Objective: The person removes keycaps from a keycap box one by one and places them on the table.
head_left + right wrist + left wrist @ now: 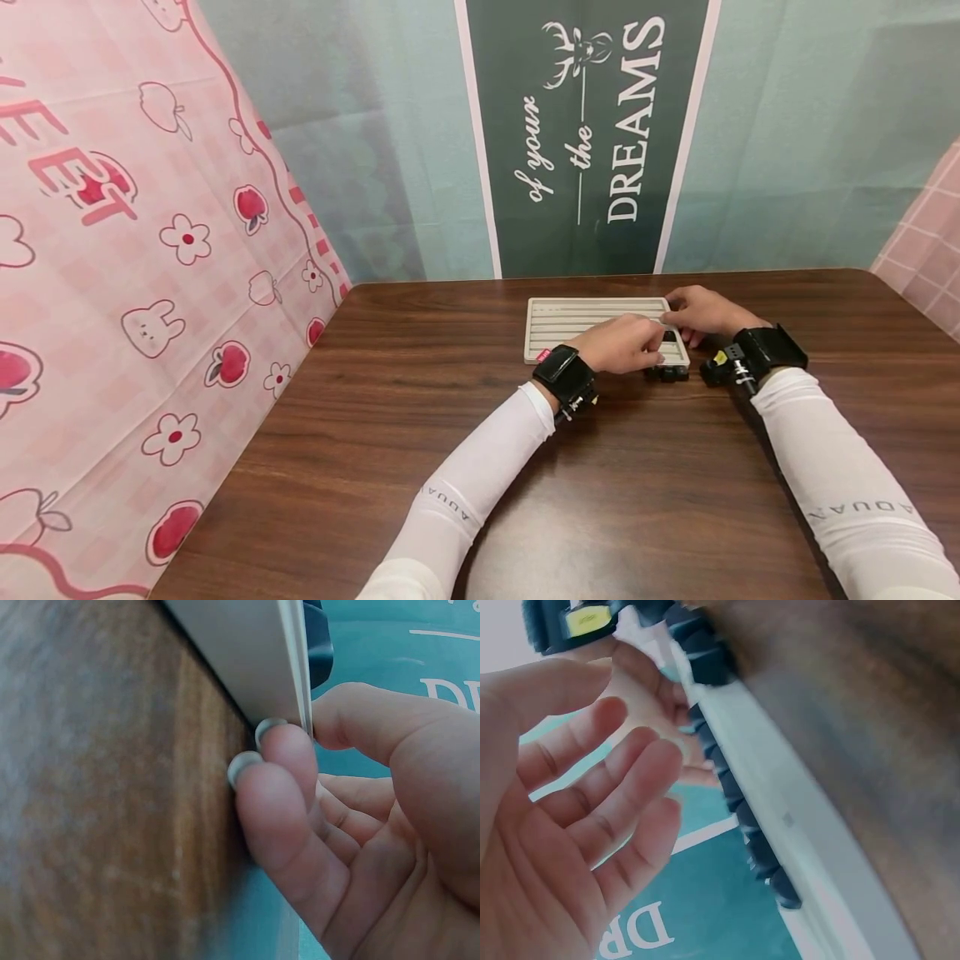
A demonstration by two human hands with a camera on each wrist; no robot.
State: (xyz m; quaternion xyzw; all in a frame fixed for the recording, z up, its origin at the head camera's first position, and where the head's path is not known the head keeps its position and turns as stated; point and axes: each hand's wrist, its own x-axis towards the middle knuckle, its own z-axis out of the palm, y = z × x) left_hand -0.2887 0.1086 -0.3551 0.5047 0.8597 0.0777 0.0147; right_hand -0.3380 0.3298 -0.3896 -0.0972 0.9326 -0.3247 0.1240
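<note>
A cream slotted tray [592, 303] lies near the table's far edge, with a row of small dark pieces [739, 787] showing along its rim in the left wrist view. My left hand [622, 343] hovers over the tray's right part; its fingers bend loosely, and the left wrist view shows nothing between them. At the right end, my right hand [708, 312] holds the tray's edge. In the right wrist view its thumb [352, 712] lies at the top rim, and two fingertips [289, 754] press low against the side wall.
Several small black pieces [667, 373] sit at the tray's front right corner. A red tag [543, 355] marks the front left corner. The brown wooden table [360, 400] meets a teal curtain [375, 167] behind and a pink patterned cloth [172, 333] at left.
</note>
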